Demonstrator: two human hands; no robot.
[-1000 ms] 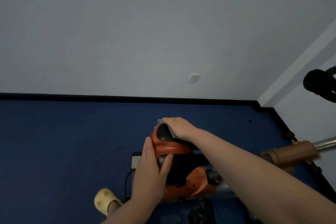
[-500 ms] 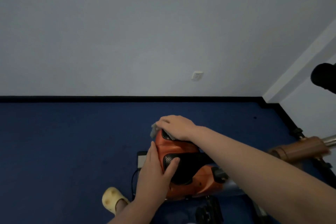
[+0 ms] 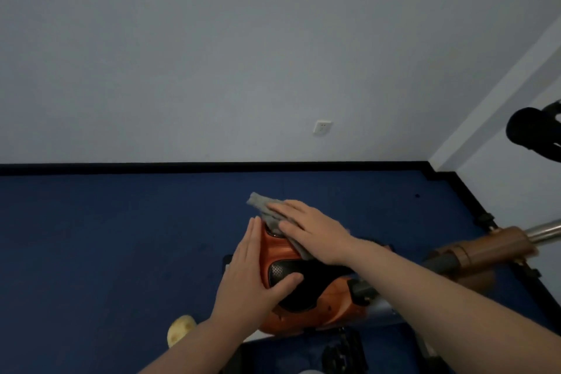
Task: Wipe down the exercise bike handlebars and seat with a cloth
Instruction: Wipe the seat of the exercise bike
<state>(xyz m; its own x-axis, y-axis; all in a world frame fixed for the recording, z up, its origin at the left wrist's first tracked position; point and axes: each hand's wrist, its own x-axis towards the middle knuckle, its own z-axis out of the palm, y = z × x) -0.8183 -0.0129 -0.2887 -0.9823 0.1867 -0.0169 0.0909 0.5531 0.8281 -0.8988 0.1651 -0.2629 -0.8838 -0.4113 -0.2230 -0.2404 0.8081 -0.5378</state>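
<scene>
Head view shows the right hand (image 3: 312,229) now lying flat, fingers straight, pressing the grey cloth (image 3: 268,211) onto the far end of the orange-and-black seat (image 3: 291,279). A second ago those fingers were curled over the cloth at that same end; they have since spread out, and more cloth shows beyond the fingertips, hanging past the seat's edge. The left hand (image 3: 252,279) keeps bracing the seat's near-left side, fingers straight along the orange shell and thumb resting on the black perforated pad; neither grip is clenched. I judge the seat wipe is mid-stroke across the top. A dark padded handlebar end (image 3: 531,130) sits well apart at the right edge, so that part probably remains.
</scene>
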